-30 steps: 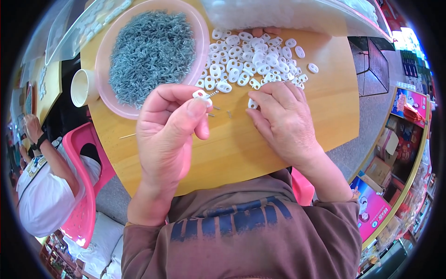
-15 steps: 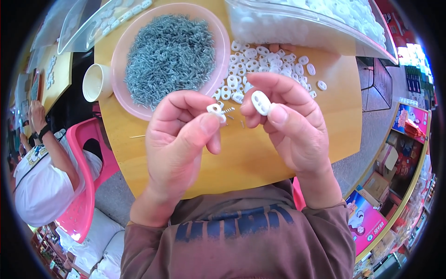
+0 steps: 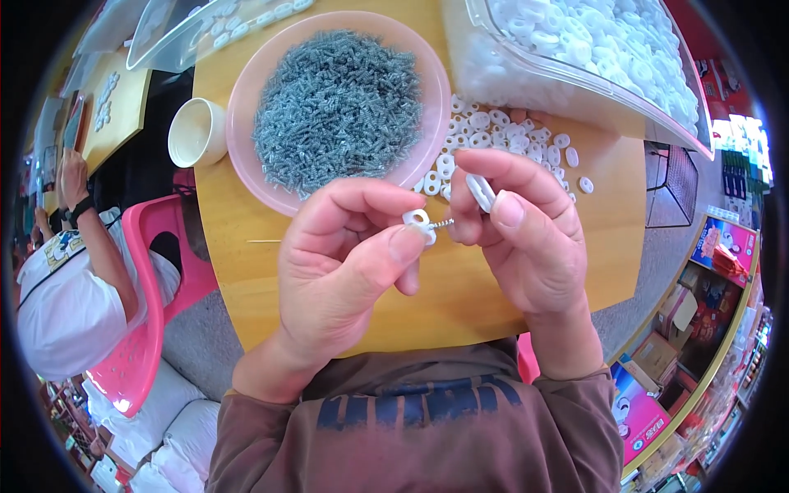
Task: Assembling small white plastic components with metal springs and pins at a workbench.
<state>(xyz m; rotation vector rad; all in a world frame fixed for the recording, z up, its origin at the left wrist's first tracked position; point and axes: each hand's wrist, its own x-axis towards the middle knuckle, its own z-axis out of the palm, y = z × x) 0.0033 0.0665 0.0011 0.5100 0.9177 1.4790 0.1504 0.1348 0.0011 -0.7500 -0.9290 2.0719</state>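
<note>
Between thumb and fingers, my left hand (image 3: 337,267) pinches a small white plastic piece (image 3: 417,220) with a round hole. A thin metal spring (image 3: 441,223) sticks out of it toward the right. My right hand (image 3: 530,234) grips a white oval plastic piece (image 3: 480,192), now seen nearly edge-on, between thumb and fingers. The two hands are close together above the table, and the spring's free end lies near my right fingertips; whether it touches them I cannot tell. Behind my hands stands a pink round basin (image 3: 240,156) heaped with small metal springs (image 3: 337,107).
Loose white oval pieces (image 3: 559,141) lie on the yellow table (image 3: 460,316). A clear bin (image 3: 526,78) of white pieces is at the back right, another clear tray (image 3: 168,51) at the back left. A cream cup (image 3: 196,135) stands by the basin. Another person sits left on a pink chair (image 3: 152,304).
My hands have come closer together. The white oval piece in my right hand has turned edge-on, and the spring in the left piece now points toward it. The whole view has shifted slightly.
</note>
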